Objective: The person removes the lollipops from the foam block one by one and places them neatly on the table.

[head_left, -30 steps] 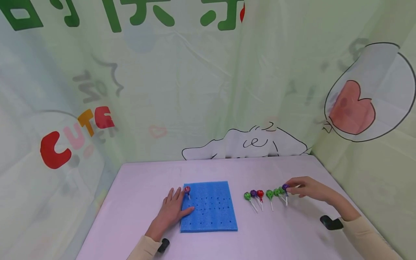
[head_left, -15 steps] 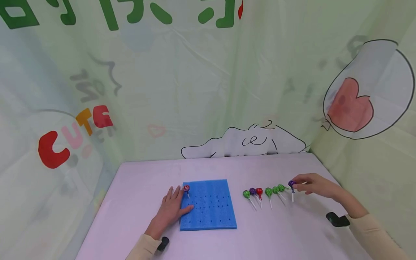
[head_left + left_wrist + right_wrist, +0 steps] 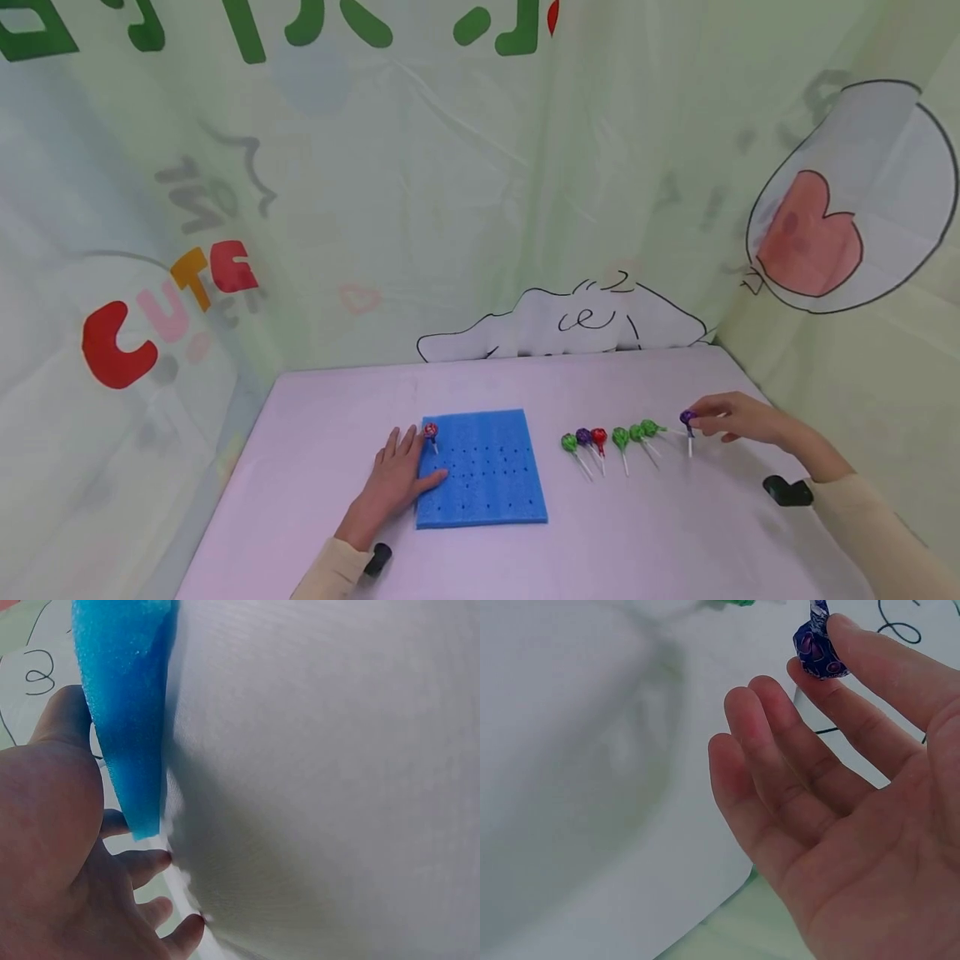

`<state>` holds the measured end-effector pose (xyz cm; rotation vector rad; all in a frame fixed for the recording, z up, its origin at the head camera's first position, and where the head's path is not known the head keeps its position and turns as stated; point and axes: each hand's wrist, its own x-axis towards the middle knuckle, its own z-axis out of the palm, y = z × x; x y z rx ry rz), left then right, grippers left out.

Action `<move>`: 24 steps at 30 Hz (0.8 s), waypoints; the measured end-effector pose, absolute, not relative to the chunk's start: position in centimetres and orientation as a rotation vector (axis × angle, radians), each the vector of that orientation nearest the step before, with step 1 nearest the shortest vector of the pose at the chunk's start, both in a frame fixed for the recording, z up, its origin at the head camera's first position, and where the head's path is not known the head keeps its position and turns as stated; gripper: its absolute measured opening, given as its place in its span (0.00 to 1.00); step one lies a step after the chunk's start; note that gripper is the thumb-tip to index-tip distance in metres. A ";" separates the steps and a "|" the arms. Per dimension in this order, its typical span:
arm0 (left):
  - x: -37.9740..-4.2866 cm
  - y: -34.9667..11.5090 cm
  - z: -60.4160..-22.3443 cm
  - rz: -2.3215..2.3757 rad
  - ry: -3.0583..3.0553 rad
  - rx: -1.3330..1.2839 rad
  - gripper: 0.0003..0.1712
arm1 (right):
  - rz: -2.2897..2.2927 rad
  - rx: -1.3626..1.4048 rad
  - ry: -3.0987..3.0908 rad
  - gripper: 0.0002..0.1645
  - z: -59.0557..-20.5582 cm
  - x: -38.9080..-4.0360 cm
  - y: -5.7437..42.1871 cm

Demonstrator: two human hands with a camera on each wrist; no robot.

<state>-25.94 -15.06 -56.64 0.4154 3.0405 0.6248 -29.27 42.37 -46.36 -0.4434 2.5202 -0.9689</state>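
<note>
My right hand (image 3: 738,418) pinches a purple-wrapped lollipop (image 3: 687,418) by its head between thumb and index finger, with the white stick pointing down. In the right wrist view the purple lollipop (image 3: 821,651) sits at those two fingertips while the other fingers stay apart from it. My left hand (image 3: 395,477) rests with spread fingers on the left edge of a blue foam board (image 3: 480,492) dotted with small holes. A red lollipop (image 3: 431,432) stands in the board's far left corner, near the left fingertips. In the left wrist view the thumb lies against the blue foam (image 3: 127,697).
Right of the board several lollipops lie in a row on the pale table (image 3: 322,425): a green one (image 3: 569,442), a purple one (image 3: 583,437), a red one (image 3: 598,437) and more green ones (image 3: 621,438). A printed curtain (image 3: 450,208) encloses the table behind and at the sides.
My right hand has moved right with the purple lollipop, away from the green ones at the end of the row. The left hand stays on the board.
</note>
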 end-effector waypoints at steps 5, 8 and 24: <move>-25.9 -15.0 -56.5 0.624 3.040 0.408 0.52 | -0.947 -0.378 2.521 0.25 -47.1 -29.9 43.0; -25.9 -14.9 -56.6 0.617 3.040 0.407 0.51 | -0.908 -0.356 2.539 0.24 -47.3 -30.2 43.2; -25.8 -14.9 -56.5 0.642 3.024 0.395 0.51 | -0.654 -0.363 2.597 0.16 -47.3 -32.6 42.0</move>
